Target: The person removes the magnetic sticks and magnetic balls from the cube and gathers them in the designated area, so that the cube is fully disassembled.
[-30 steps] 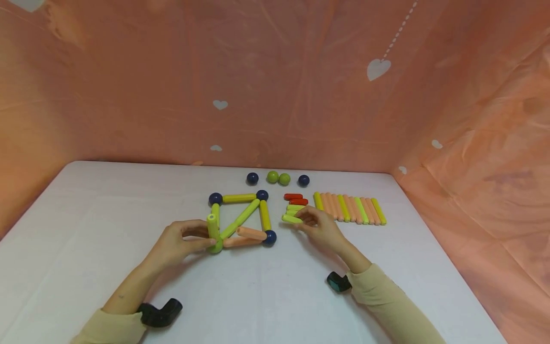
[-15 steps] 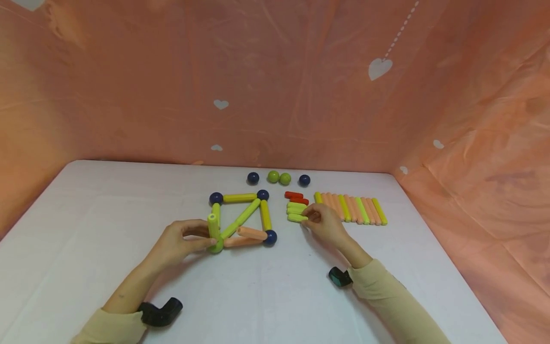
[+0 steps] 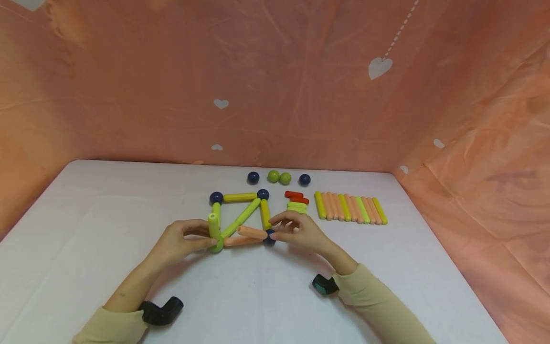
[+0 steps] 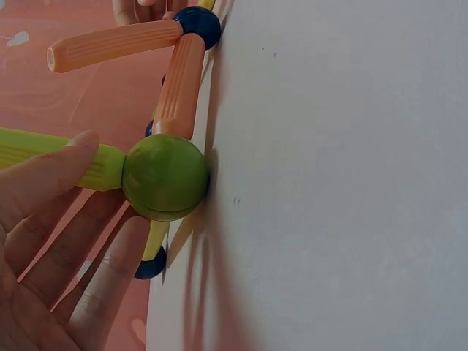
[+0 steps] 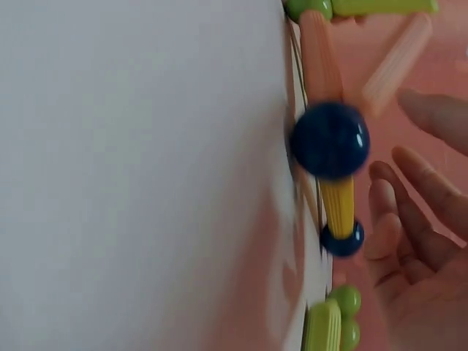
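Note:
A square of magnetic sticks lies on the table, with dark blue balls (image 3: 216,198) at three corners and a green ball (image 3: 217,246) at the near left. Yellow sticks (image 3: 239,197) form some sides, and a green stick (image 3: 241,218) crosses diagonally. My left hand (image 3: 176,242) pinches an upright green stick (image 4: 102,168) on the green ball, thumb in front and fingers behind. My right hand (image 3: 302,231), fingers apart, is beside the near right blue ball (image 5: 330,140). An orange stick (image 5: 398,62) slants up from this ball near my right thumb; another orange stick (image 3: 244,242) forms the near side.
Short light green sticks (image 3: 297,206), partly behind the right hand, and red sticks (image 3: 296,200) lie right of the square. Farther right is a row of orange, yellow and green sticks (image 3: 350,209). Loose green balls (image 3: 273,176) and blue balls (image 3: 304,179) sit at the back edge.
My right hand let go of a short green stick, leaving it with the others, and moved left to the near right blue ball. The left hand stayed in place.

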`<state>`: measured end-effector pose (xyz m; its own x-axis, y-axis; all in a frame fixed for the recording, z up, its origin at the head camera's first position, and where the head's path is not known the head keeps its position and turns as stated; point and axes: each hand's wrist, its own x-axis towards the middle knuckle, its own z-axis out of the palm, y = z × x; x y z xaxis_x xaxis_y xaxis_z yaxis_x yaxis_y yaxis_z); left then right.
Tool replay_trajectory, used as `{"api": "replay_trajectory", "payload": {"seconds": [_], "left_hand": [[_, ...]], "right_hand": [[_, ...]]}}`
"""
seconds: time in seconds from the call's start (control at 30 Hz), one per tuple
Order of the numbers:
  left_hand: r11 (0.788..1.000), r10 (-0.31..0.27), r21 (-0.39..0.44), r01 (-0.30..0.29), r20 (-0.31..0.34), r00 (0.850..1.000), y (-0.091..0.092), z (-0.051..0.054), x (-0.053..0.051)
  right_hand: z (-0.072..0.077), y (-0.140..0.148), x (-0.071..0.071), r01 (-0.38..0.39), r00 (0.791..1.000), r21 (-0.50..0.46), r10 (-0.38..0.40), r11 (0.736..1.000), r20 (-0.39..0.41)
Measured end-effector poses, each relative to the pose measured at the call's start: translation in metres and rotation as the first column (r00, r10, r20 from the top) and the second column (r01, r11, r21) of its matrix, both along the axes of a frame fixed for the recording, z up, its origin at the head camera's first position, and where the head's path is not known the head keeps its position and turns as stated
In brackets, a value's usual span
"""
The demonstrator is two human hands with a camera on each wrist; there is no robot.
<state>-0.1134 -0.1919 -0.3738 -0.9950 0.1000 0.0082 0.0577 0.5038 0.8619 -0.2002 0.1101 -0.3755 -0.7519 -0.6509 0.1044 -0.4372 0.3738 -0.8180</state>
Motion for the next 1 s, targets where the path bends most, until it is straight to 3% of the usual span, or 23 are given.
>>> {"api": "replay_trajectory", "payload": {"seconds": [0.2, 0.4, 0.57, 0.77, 0.9, 1.0], "left_hand": [[1.000, -0.005, -0.005, 0.005, -0.002, 1.000, 0.001, -0.001, 0.000], [1.000, 0.001, -0.002, -0.001, -0.001, 1.000, 0.003, 0.000, -0.001], [1.000, 0.010, -0.007, -0.010, 0.014, 1.000, 0.003, 0.001, 0.000], [1.000, 0.005, -0.007, -0.005, 0.009, 1.000, 0.005, 0.000, 0.000], [1.000, 0.007, -0.010, -0.007, 0.010, 1.000, 0.005, 0.000, 0.000], [1.000, 0.008, -0.009, -0.008, 0.008, 1.000, 0.004, -0.001, 0.001]], "right_hand": [[-0.002, -0.016, 0.009, -0.043, 0.990, 0.084, 0.054, 0.996, -0.129], [-0.001, -0.023, 0.011, -0.037, 0.954, 0.145, 0.078, 0.989, -0.290], [-0.001, -0.021, 0.012, -0.011, 0.935, 0.154, 0.065, 0.988, -0.349], [-0.002, -0.020, 0.012, 0.053, 0.946, 0.159, 0.001, 0.986, -0.324], [-0.002, -0.016, 0.010, 0.131, 0.970, 0.106, -0.105, 0.986, -0.221], [0.001, -0.008, 0.008, 0.214, 0.968, 0.060, -0.203, 0.975, -0.144]]}}
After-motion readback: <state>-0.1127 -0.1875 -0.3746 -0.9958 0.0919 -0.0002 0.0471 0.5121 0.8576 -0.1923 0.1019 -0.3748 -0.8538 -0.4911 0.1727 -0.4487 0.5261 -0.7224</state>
